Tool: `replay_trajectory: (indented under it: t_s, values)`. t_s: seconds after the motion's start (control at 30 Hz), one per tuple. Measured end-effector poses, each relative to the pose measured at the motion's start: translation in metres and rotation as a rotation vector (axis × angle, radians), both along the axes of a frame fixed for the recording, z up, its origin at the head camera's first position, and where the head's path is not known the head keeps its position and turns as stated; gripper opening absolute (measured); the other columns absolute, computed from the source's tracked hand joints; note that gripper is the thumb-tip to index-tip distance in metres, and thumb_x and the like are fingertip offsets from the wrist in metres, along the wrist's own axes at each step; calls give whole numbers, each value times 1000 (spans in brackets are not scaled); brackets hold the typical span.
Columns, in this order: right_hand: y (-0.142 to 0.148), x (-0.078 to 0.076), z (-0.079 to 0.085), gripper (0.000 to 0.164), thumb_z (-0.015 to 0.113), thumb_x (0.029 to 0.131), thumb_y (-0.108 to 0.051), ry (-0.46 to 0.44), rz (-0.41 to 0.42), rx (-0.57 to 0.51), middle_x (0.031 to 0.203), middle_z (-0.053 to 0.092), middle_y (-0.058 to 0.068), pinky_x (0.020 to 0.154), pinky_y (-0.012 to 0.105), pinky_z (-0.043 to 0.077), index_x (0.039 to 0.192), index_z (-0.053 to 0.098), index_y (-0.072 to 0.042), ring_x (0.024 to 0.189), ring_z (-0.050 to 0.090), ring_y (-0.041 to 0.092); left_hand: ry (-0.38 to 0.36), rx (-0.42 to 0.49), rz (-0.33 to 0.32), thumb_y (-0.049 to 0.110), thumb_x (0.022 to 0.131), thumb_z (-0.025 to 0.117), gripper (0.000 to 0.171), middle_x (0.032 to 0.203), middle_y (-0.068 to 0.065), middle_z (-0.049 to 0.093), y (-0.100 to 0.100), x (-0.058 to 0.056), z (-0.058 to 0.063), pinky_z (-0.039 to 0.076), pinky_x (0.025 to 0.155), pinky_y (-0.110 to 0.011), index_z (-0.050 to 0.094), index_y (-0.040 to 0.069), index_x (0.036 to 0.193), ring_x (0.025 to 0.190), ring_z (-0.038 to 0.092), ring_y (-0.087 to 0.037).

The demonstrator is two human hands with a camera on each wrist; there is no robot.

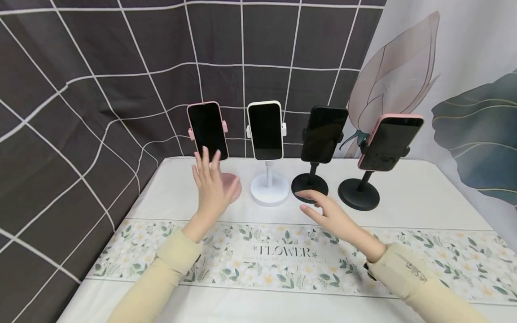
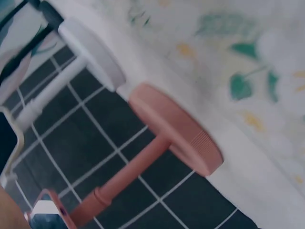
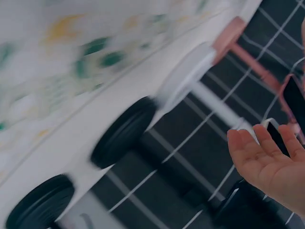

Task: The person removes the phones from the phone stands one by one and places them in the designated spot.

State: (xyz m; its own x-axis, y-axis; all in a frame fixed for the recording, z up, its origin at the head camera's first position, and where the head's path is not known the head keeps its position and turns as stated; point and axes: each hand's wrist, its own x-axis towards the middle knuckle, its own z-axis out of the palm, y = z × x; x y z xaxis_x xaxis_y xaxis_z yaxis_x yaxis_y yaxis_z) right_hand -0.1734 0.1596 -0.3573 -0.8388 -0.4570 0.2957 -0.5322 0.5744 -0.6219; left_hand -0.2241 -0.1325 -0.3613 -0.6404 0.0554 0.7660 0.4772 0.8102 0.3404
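Spread fingers of my left hand [image 1: 211,188] stand before the lower part of a phone [image 1: 207,128] in a pink phone stand [image 1: 231,188]; whether they touch its screen I cannot tell. My right hand [image 1: 329,213] hovers in front of a black phone stand [image 1: 310,186], holding nothing, fingers extended and thumb apart. That stand carries a black phone [image 1: 324,134]. Between the hands is a white phone stand [image 1: 269,190] with a white-edged phone [image 1: 265,130]. Farther right, another black stand [image 1: 358,194] bears a pink-edged phone [image 1: 389,142].
A white table [image 1: 424,197] carries a floral runner [image 1: 278,262] lettered FLOWER. Behind and to the left hangs dark cloth [image 1: 161,49] with white grid lines. A pale curtain [image 1: 472,49] with a leaf print hangs at the right.
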Motion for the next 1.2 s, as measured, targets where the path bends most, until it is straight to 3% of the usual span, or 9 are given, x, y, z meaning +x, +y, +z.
replay_trajectory:
  t_s: [0.23,0.37,0.53,0.67,0.93,1.03,1.2]
  values:
    - [-30,1,12,35,50,91,-21,-17,97,-72,125,54,17,86,52,46,123,49,-7,113,47,24,-9,384,34,40,83,56,89,151,-19,-1,-14,-33,35,7,109,-56,0,5,142,134,-6,-16]
    - [-42,-4,14,36,50,91,-20,-37,138,-99,126,53,16,87,53,46,124,48,-8,114,46,23,32,519,21,39,86,51,84,150,-17,3,-22,-49,54,10,112,-44,-1,2,141,134,0,-11]
    - [-59,-18,19,37,49,91,-18,-39,184,-133,128,52,18,86,50,47,126,46,-6,115,46,23,-4,596,12,39,90,42,75,151,-14,4,-25,-63,64,10,112,-30,1,4,142,132,1,-5]
    - [-84,-34,28,39,45,93,-16,-81,214,-232,132,48,19,95,50,43,130,41,-5,117,44,23,-23,657,42,38,91,39,69,152,-10,6,-24,-71,65,12,110,-22,3,7,142,131,2,0]
    - [-137,-58,52,46,37,96,-15,-110,260,-369,144,29,21,107,44,28,138,26,-3,128,30,24,23,796,2,30,92,37,58,146,-16,19,-21,-75,59,29,105,-25,14,7,140,127,18,-4]
    - [-152,-69,59,45,35,96,-14,-143,241,-439,143,30,23,104,46,34,138,25,-1,127,32,23,21,801,0,25,95,36,50,144,-15,25,-20,-75,59,28,105,-23,20,8,139,125,23,-4]
    - [-174,-91,68,45,35,96,-10,-151,130,-573,142,31,24,100,44,39,139,24,0,122,38,25,-10,744,29,22,97,32,42,143,-6,35,-16,-76,65,26,105,-24,29,16,139,121,30,-2]
